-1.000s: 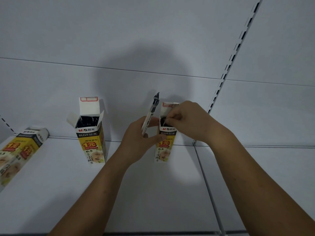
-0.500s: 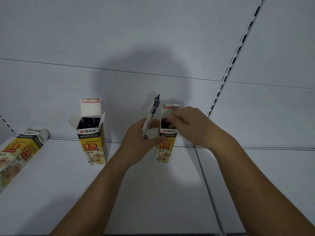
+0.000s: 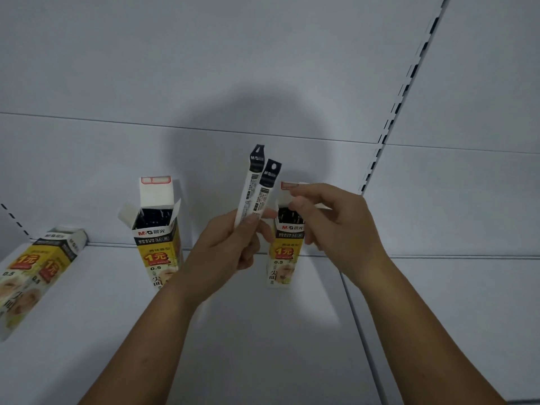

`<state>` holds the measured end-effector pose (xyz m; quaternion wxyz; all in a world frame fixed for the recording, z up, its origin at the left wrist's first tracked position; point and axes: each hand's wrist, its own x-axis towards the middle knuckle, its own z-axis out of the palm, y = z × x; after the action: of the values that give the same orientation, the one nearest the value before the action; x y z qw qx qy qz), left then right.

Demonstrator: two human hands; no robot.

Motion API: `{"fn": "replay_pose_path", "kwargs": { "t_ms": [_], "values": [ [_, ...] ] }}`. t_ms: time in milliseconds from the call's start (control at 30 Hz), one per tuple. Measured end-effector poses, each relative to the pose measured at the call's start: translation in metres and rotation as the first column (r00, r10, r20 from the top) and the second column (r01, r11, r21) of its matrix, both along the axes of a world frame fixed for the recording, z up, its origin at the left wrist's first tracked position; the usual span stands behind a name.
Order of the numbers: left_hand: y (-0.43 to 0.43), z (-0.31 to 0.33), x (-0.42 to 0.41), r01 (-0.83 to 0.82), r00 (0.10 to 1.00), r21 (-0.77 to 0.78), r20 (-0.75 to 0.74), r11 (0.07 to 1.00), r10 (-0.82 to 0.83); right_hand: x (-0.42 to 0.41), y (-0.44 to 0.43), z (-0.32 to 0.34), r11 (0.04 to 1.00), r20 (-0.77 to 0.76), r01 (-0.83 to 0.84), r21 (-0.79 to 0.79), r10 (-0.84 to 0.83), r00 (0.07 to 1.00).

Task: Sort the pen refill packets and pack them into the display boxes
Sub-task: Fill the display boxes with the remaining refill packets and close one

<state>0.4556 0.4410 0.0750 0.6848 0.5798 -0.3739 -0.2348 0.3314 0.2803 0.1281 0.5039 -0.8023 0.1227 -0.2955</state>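
My left hand (image 3: 230, 247) grips two slim white refill packets (image 3: 254, 188) with black hang tabs, held upright side by side. Just to their right stands a yellow display box (image 3: 282, 258), lid flap up, with dark refill tops showing inside. My right hand (image 3: 336, 220) hovers at that box's open top, thumb and fingers loosely curled, holding nothing that I can see. A second open yellow display box (image 3: 157, 241) full of dark refills stands to the left. A third box (image 3: 32, 270) lies on its side at the far left.
All boxes rest on a white shelf (image 3: 263, 331) against a white back panel. A slotted upright (image 3: 391, 112) runs diagonally at the right, and a seam in the shelf runs down toward the lower right.
My left hand held one packet before; now it holds two. My right hand has lifted out of the box's mouth and spread its fingers.
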Motion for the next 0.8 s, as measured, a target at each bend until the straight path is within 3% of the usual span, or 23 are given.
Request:
{"fn": "replay_pose_path", "kwargs": {
  "t_ms": [167,433,533,667,800],
  "values": [
    [-0.005,0.014,-0.008,0.054,0.984,0.076,0.167,0.996,-0.067,0.004,0.006,0.001,0.983,0.005,-0.172,0.059,0.172,0.985],
    [-0.021,0.028,-0.016,0.212,0.971,0.188,0.074,0.959,-0.229,0.008,0.002,-0.003,0.98,0.121,-0.15,0.13,0.134,0.983],
    [-0.022,0.032,-0.014,0.164,0.981,0.166,0.074,0.972,-0.178,0.008,-0.003,0.003,0.985,0.172,-0.086,0.146,0.06,0.983],
    [-0.019,0.029,-0.001,-0.008,0.964,0.134,0.265,0.991,-0.028,0.004,-0.023,0.024,0.986,0.255,0.057,0.158,-0.096,0.962],
    [-0.018,0.018,0.01,-0.248,0.872,0.036,0.444,0.968,0.207,0.003,-0.04,0.036,0.982,0.306,0.19,0.023,-0.188,0.933]
  ]
}}
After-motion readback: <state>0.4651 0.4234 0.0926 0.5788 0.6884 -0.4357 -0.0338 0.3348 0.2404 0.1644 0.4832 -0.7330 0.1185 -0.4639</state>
